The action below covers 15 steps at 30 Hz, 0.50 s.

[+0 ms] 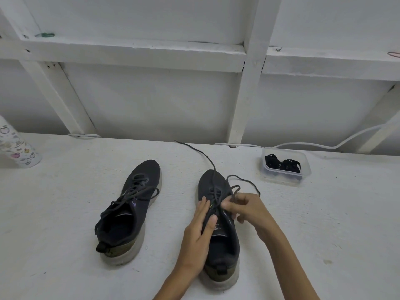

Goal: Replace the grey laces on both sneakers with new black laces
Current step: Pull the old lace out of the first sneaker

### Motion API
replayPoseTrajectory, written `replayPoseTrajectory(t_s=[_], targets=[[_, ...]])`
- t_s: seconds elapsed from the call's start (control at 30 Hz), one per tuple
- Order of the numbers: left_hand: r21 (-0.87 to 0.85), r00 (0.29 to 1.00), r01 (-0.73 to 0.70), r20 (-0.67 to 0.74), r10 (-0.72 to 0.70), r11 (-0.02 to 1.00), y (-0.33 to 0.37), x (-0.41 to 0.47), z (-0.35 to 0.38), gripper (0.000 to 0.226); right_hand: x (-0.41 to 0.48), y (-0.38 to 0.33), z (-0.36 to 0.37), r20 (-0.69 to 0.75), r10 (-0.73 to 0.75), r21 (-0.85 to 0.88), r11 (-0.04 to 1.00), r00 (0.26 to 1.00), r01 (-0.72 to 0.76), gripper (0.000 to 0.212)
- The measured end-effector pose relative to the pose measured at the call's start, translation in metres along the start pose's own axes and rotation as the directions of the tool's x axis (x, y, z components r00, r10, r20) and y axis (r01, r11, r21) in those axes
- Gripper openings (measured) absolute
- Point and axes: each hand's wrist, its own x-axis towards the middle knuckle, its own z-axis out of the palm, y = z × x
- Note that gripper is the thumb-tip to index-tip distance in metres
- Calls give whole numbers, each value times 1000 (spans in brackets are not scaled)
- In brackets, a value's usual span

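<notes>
Two dark sneakers with pale soles stand on the white table, toes pointing away from me. The left sneaker [129, 211] is laced, its grey lace lying loose over the tongue. My left hand [200, 229] rests flat with straight fingers on the tongue of the right sneaker [218, 241]. My right hand [244, 210] pinches the grey lace [203, 154] at the upper eyelets; one free end runs far back over the toe, and another loops off to the right. The black laces [283, 163] lie bundled in a clear plastic tub.
The clear tub [286, 179] sits at the back right of the white table [65, 213]. A patterned white bottle [18, 146] stands at the far left edge. A white cable [324, 146] runs along the wall behind the tub. White wall framing rises behind the table.
</notes>
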Motion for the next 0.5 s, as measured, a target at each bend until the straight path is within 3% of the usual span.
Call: replayPoseTrajectory(t_s=[0.07,0.23,0.3,0.37,0.43,0.5], targets=[[2,1000,2,1,-2,1000,0,0,0,62,0,1,2,-24,-29,-12,1000,999,29,9],[-11,1000,0,0,0,1000,-1,-1,0,63,15,-8,-18,-450,-39,266,948,892,176,7],[-20,1000,5,-3,-5,1000,-1,0,0,63,16,-9,-24,-379,-41,227,964,924,136,7],[-21,1000,5,-6,-5,1000,-1,0,0,63,12,-6,-21,-147,-24,93,995,989,38,4],[-11,1000,1,-11,-1,1000,-2,1,0,63,7,-1,-12,48,21,-41,999,999,-19,2],[-6,1000,-1,-12,1,1000,-2,1,0,63,5,4,-8,94,15,-40,999,995,-11,6]])
